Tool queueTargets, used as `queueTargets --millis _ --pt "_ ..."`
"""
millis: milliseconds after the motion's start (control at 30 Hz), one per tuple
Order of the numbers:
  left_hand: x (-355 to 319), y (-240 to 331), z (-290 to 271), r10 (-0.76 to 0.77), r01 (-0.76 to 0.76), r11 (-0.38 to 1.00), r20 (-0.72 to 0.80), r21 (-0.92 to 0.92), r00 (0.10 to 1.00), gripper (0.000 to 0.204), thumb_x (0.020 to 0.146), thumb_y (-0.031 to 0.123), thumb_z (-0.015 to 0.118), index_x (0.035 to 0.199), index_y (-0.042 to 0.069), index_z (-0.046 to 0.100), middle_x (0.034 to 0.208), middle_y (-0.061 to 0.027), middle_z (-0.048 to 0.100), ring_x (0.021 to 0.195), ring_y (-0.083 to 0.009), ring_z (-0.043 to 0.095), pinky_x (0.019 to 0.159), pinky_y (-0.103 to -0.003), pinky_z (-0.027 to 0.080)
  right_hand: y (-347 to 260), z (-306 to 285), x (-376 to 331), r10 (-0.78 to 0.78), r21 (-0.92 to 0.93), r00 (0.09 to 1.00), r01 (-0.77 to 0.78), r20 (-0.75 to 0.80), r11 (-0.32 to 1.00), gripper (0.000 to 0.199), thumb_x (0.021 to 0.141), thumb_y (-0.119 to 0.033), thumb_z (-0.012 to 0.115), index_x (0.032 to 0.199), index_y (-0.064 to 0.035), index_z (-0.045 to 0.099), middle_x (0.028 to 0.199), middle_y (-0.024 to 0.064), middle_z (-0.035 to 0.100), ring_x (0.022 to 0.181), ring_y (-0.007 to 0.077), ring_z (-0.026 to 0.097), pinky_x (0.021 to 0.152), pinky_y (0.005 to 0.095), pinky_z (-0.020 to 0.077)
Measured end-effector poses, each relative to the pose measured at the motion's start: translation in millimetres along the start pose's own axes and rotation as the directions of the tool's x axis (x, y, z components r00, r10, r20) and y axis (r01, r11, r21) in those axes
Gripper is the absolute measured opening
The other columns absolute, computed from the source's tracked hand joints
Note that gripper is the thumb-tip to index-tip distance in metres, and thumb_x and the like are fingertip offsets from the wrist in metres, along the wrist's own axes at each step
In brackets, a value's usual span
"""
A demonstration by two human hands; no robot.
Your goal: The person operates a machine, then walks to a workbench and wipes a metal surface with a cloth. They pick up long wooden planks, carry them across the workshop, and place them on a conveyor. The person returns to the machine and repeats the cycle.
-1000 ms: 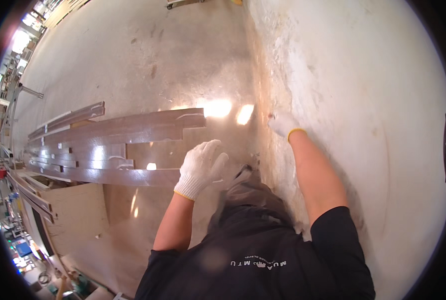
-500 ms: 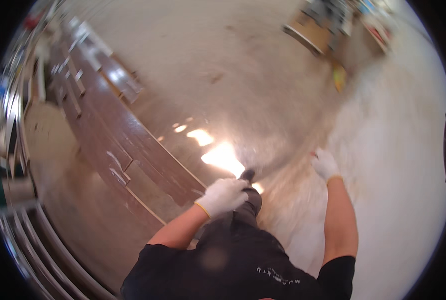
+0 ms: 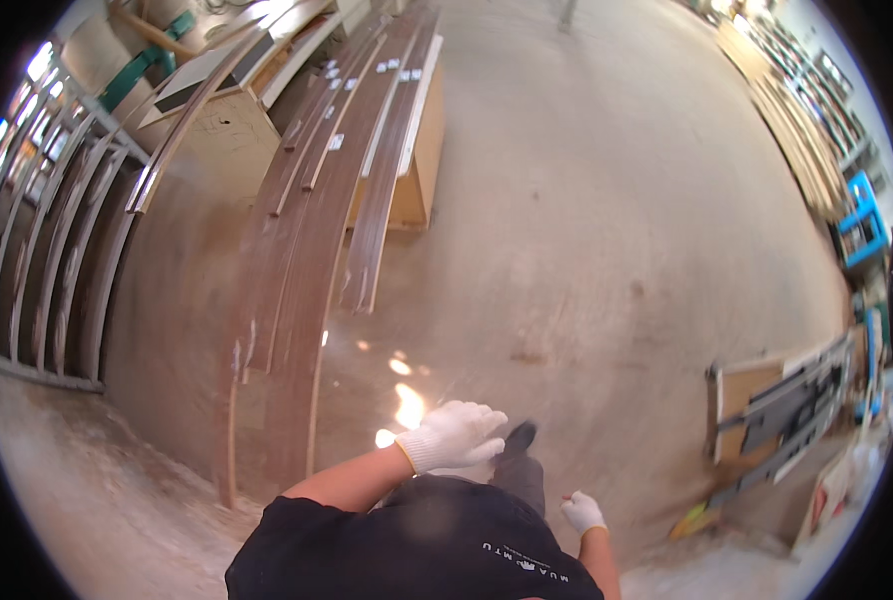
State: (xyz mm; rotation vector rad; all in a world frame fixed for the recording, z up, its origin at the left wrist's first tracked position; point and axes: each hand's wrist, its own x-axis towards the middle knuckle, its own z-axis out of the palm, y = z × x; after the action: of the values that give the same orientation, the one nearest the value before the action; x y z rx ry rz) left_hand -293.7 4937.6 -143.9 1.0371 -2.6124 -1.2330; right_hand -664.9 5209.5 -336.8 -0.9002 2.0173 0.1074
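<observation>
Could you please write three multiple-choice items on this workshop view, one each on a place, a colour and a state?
1. Where do the long dark boards lie from the person?
A. ahead on the left
B. on the right
C. behind

2. What colour are the gloves on the hands?
A. blue
B. white
C. black

3. What does the left hand hold?
A. a board
B. a hammer
C. nothing

Answers: 1 A, the boards run up the left side. 2 B, both the left hand and the right hand wear white gloves. 3 C, it hangs free above the concrete floor.
</observation>
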Motion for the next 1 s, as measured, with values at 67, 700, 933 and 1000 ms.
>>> queueTargets --millis 67,700,933,1000 --pt "70 15 -19 -0.004 0.003 0.999 0.021 0.034 1.0 0.044 0.103 0.04 0.063 0.128 0.005 0.069 0.109 -0.0208 0.074 0.106 -0.0427 0.071 0.095 -0.054 0.056 -18 -73 58 -0.049 -0.007 0.998 0.049 -0.046 0.999 0.039 0.089 -0.022 0.068 0.124 -0.0075 0.078 0.114 0.0219 0.08 0.108 0.0358 0.076 0.099 0.0413 0.0577" --pt "583 -84 -390 -0.238 0.248 0.969 -0.308 -0.004 0.921 0.045 0.102 0.042 0.066 0.133 0.008 0.068 0.115 -0.0181 0.074 0.111 -0.0397 0.071 0.099 -0.051 0.057 -436 -620 582 -0.366 0.019 0.93 0.367 -0.015 0.93 0.034 0.094 -0.012 0.065 0.124 0.0025 0.074 0.098 0.0141 0.079 0.087 0.02 0.074 0.081 0.0343 0.0587" --pt "801 -179 -524 -0.288 0.344 0.938 -0.434 0.054 0.854 0.043 0.101 0.04 0.069 0.13 0.008 0.07 0.109 -0.0173 0.075 0.106 -0.0386 0.072 0.097 -0.051 0.057 -545 -754 783 -0.328 -0.25 0.935 0.351 0.132 0.902 0.038 0.093 -0.021 0.065 0.124 -0.0012 0.076 0.105 0.0178 0.08 0.1 0.0265 0.076 0.093 0.0374 0.0582" --pt "848 -197 -553 -0.343 0.389 0.921 -0.46 0.005 0.819 0.042 0.1 0.038 0.069 0.128 0.007 0.07 0.11 -0.0174 0.076 0.106 -0.0384 0.072 0.096 -0.05 0.057 -613 -794 830 -0.467 -0.4 0.876 0.473 0.118 0.785 0.036 0.094 -0.019 0.064 0.122 0.0007 0.075 0.099 0.0146 0.08 0.094 0.0211 0.076 0.087 0.0352 0.059"
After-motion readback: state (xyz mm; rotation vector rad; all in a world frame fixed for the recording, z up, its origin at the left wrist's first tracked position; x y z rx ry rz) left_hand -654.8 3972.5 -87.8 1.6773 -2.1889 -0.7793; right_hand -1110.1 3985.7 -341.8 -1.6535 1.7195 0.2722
